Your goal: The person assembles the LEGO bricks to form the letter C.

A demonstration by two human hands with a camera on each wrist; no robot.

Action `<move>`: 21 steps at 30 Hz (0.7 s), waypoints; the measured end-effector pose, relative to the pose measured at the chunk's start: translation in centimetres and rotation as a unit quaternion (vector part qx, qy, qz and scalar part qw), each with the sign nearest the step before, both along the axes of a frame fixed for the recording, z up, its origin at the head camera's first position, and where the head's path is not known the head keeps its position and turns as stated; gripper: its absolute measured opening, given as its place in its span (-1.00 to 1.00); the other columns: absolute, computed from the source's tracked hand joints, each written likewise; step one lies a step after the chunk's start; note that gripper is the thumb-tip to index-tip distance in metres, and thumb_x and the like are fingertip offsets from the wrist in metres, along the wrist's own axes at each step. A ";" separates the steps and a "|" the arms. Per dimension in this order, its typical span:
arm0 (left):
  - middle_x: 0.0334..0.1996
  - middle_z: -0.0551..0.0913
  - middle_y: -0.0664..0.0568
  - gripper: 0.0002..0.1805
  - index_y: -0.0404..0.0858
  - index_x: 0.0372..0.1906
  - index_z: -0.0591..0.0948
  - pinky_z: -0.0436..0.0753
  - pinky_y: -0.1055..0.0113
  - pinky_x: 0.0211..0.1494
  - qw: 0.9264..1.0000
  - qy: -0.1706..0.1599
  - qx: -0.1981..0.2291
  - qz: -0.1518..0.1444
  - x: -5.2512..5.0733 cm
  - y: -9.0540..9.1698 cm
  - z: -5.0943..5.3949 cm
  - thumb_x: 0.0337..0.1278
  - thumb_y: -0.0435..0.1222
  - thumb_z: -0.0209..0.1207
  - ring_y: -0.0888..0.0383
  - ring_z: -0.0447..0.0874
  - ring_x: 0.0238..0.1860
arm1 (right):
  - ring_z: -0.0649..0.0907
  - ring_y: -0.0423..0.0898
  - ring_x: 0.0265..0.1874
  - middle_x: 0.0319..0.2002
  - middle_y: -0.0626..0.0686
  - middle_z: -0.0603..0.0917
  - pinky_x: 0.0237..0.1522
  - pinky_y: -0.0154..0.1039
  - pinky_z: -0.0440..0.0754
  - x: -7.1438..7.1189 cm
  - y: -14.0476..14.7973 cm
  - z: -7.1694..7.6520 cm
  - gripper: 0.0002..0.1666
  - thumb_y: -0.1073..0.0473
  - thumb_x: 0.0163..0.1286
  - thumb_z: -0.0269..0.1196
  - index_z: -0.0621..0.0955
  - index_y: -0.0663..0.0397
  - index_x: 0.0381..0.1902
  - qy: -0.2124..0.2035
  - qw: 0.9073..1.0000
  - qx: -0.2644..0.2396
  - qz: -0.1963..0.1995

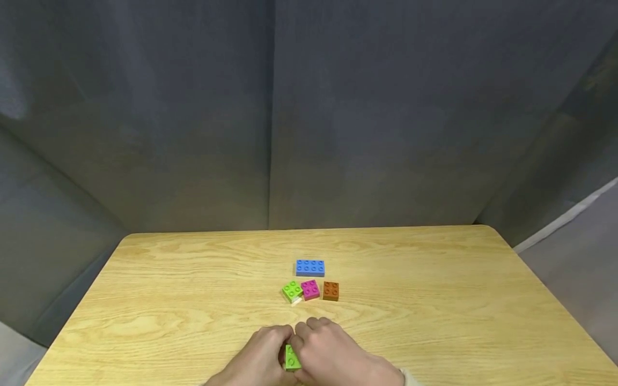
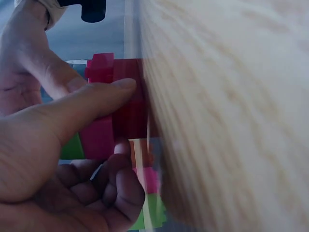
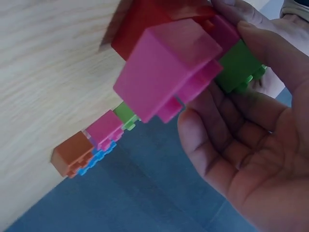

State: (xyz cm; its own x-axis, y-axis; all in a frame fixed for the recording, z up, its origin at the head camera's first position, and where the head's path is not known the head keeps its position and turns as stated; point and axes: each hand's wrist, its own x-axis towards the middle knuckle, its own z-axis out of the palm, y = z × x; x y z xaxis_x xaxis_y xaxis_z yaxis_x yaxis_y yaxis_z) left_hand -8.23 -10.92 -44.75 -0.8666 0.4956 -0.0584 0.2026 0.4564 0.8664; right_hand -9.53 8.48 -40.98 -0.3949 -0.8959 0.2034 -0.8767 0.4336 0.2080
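Low in the head view, my left hand (image 1: 263, 354) and right hand (image 1: 335, 354) meet around a small brick stack, with a green brick (image 1: 292, 358) showing between them. A red brick (image 2: 130, 113) forms the base against the tabletop. On it sit a pink brick (image 3: 164, 67) and a darker pink one (image 2: 96, 137), which carries the green brick (image 3: 239, 65). My left thumb lies across the red brick and its fingers curl at the stack's other side. My right thumb presses by the green brick, fingers bent below; their exact contact is partly hidden.
Beyond the hands on the wooden table (image 1: 434, 300) lie a loose green brick (image 1: 292, 291), a magenta brick (image 1: 310, 289) and a brown brick (image 1: 330, 290). A longer blue brick (image 1: 310, 268) lies behind them. Grey curtains (image 1: 386, 134) surround the table.
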 end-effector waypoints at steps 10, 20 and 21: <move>-0.56 0.51 0.25 -0.63 -0.08 -0.41 0.59 0.42 0.44 -0.50 1.000 -0.001 -0.002 0.000 0.1 -0.2 -0.1 -0.06 -0.29 0.66 0.35 0.42 -0.54 | 0.44 -0.30 -0.49 -0.45 -0.16 0.54 -0.39 -0.43 0.51 -0.1 0.8 -0.9 -0.59 -0.16 0.28 0.57 0.71 0.03 -0.31 -0.015 0.996 -0.085 0.011; -0.54 0.53 0.27 -0.65 -0.09 -0.39 0.60 0.47 0.45 -0.48 1.000 0.003 -0.008 0.003 0.1 0.0 -0.1 -0.05 -0.37 0.63 0.37 0.45 -0.52 | 0.37 -0.37 -0.48 -0.44 -0.21 0.51 -0.39 -0.52 0.39 0.0 1.8 -1.5 -0.57 -0.16 0.26 0.62 0.71 0.00 -0.25 -0.044 0.987 -0.151 0.017; -0.53 0.54 0.27 -0.65 -0.09 -0.39 0.60 0.49 0.45 -0.47 1.000 0.004 -0.007 0.002 0.1 0.0 -0.1 -0.05 -0.39 0.63 0.37 0.46 -0.51 | 0.37 -0.37 -0.47 -0.43 -0.21 0.52 -0.38 -0.53 0.39 0.0 2.0 -1.5 -0.56 -0.16 0.24 0.63 0.71 0.01 -0.24 -0.050 0.986 -0.158 0.014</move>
